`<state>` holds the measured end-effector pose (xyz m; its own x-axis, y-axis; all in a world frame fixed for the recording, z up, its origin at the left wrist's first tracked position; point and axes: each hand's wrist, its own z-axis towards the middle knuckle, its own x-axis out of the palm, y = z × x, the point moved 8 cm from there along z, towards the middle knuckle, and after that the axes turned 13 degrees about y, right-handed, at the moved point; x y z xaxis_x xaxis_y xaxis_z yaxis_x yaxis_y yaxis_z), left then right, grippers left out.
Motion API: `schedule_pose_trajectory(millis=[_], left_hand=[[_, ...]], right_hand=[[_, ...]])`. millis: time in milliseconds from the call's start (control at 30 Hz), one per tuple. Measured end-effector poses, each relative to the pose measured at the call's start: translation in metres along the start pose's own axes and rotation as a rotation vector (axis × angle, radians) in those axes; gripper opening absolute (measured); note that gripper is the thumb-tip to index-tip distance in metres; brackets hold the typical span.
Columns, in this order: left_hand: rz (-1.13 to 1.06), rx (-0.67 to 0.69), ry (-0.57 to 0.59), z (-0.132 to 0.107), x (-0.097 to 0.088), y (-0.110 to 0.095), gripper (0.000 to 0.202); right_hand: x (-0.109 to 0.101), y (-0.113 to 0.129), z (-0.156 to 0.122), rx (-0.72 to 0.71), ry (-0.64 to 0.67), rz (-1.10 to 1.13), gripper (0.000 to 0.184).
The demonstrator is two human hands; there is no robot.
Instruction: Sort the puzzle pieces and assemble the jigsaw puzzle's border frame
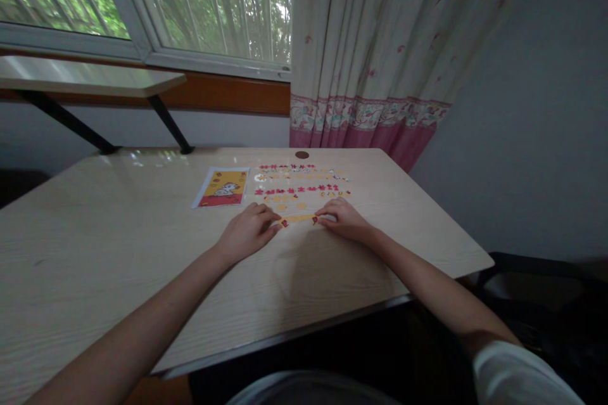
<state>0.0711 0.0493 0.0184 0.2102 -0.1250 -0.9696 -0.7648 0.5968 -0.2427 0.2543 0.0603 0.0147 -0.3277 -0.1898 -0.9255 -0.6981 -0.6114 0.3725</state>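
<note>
1. Closely bunched, the fingers (272, 224) of my left hand (247, 229) curl down onto the left end of a short strip of joined jigsaw pieces (298, 218). At this size I cannot tell whether they pinch it or only press on it.
2. The fingers (325, 220) of my right hand (344, 217) lie together, tips on the strip's right end. The same doubt applies.
3. The strip lies flat on the pale wooden worktop (118, 253), between my two hands and just nearer me than the loose pieces.
4. Its long axis runs left to right across my view, roughly in line with the rows beyond. It is yellow with a red bit at each end, and the left end sits slightly nearer me.
5. My judgement: even, light pressure on both ends would suit it, sliding it flat so the joints do not buckle.
6. Beyond lie rows of loose red and yellow pieces (304, 189).
7. To their left is a yellow and red picture card (223, 187).
8. Behind the worktop hang a flowered curtain (380, 44) and a barred window (213, 6).
</note>
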Motion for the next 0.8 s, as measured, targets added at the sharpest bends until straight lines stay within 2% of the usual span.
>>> schedule_pose_trajectory(millis=[800], left_hand=[[-0.012, 0.028, -0.030, -0.0005, 0.0000, -0.0008, 0.028]], right_hand=[[0.0033, -0.0012, 0.0006, -0.025, -0.002, 0.012, 0.021]])
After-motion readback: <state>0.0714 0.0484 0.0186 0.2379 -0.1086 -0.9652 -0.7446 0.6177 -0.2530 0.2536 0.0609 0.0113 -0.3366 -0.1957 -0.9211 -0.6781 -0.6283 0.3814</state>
